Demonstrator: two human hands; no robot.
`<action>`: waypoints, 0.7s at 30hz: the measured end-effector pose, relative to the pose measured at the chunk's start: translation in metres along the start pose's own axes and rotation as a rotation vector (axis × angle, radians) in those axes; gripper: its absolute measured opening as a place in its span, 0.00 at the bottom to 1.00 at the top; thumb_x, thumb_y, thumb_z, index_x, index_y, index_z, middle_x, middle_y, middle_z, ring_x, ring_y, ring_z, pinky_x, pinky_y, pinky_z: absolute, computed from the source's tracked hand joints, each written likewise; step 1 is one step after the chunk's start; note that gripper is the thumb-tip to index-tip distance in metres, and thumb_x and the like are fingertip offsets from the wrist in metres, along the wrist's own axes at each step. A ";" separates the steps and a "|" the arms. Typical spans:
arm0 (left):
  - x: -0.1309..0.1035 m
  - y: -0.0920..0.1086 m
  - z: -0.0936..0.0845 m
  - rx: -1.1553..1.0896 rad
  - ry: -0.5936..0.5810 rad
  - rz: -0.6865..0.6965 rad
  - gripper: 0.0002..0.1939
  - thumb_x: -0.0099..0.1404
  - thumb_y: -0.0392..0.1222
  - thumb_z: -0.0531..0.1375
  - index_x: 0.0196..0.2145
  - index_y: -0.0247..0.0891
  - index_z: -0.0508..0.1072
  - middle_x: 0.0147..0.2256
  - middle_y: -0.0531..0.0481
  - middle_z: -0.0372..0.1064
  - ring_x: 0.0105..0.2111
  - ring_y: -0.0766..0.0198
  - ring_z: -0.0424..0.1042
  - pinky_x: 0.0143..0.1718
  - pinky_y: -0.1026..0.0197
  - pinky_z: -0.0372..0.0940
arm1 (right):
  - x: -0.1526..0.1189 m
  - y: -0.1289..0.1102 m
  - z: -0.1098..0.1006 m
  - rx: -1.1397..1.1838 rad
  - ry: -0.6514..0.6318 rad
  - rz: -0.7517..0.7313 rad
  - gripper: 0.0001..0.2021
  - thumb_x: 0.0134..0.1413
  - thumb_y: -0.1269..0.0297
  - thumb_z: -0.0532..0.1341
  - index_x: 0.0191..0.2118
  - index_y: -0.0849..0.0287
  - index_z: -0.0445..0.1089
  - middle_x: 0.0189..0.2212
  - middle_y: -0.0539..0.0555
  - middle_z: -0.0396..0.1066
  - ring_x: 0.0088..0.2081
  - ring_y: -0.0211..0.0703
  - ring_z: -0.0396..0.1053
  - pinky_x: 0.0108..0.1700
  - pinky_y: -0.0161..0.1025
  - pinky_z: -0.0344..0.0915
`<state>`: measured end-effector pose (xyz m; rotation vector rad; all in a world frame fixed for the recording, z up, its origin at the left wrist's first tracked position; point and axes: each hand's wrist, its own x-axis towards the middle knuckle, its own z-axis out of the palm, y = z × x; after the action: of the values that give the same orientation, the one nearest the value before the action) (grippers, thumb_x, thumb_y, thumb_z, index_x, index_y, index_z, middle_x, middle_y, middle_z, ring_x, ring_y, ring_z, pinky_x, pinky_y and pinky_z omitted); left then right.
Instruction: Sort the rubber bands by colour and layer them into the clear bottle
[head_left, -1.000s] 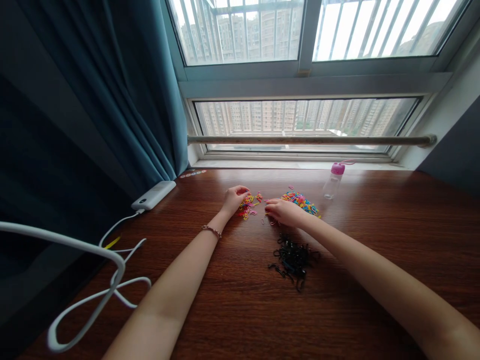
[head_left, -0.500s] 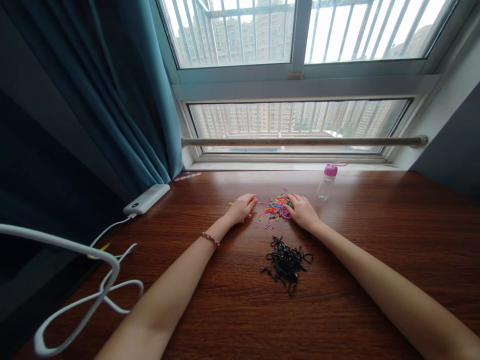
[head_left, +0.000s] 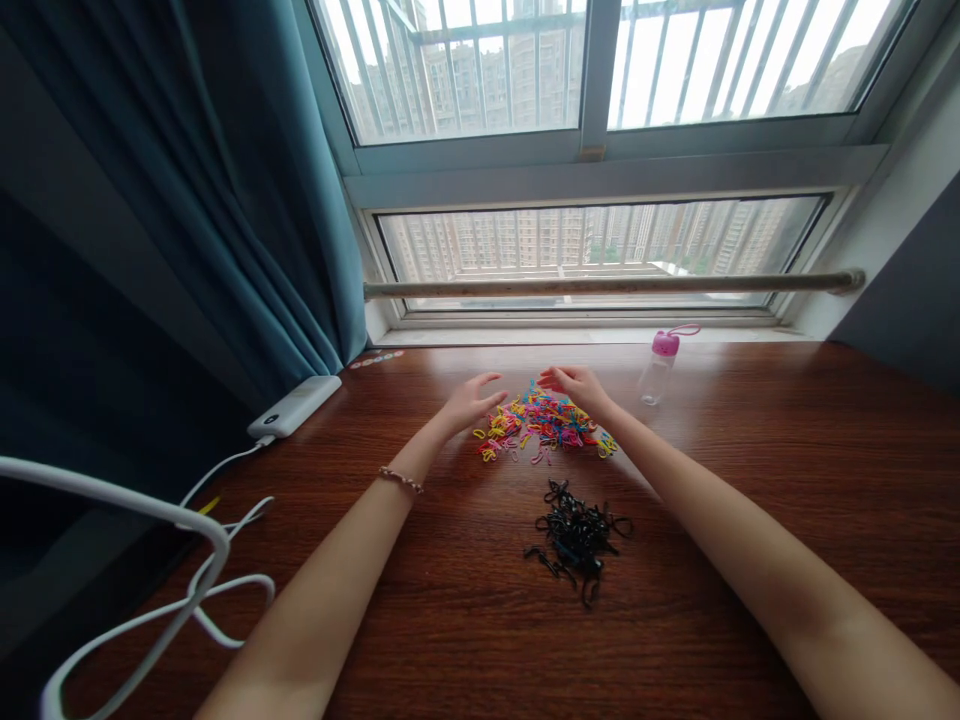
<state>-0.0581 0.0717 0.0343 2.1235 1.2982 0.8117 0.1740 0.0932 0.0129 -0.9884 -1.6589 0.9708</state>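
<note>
A loose pile of small coloured rubber bands (head_left: 551, 420) lies on the wooden table (head_left: 787, 440). At its left end is my left hand (head_left: 466, 405), thumb and fingers apart, holding nothing. My right hand (head_left: 581, 388) is over the pile's far right side, its fingers stretched leftward and slightly bent; I see nothing held in it. Some yellow and blue bands show under that wrist. Nearer to me, a separate heap of black rubber bands (head_left: 579, 535) lies between my forearms, touched by neither hand.
A clear bottle with a pink lid (head_left: 663, 346) stands beyond my right hand. To the left are a white power bank (head_left: 295, 406) and a looping white cable (head_left: 217, 540). A blue curtain (head_left: 277, 220) hangs there. Behind the table runs a window with a metal rail (head_left: 615, 286).
Both hands have lifted off the coloured bands; the right moved left and away from me. The bands lie more widely spread, uncovered at both ends. The view has shifted slightly.
</note>
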 end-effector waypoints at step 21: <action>0.006 -0.004 0.062 0.176 -0.127 0.253 0.41 0.53 0.56 0.58 0.58 0.33 0.50 0.58 0.34 0.48 0.58 0.49 0.49 0.58 0.49 0.46 | -0.040 -0.006 -0.035 -0.266 -0.077 -0.096 0.21 0.58 0.53 0.46 0.39 0.61 0.71 0.38 0.55 0.72 0.43 0.46 0.68 0.45 0.41 0.62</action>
<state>-0.0135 0.0708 -0.0098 2.4718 1.0844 0.6681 0.2155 0.0596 0.0136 -1.0447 -1.9180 0.7452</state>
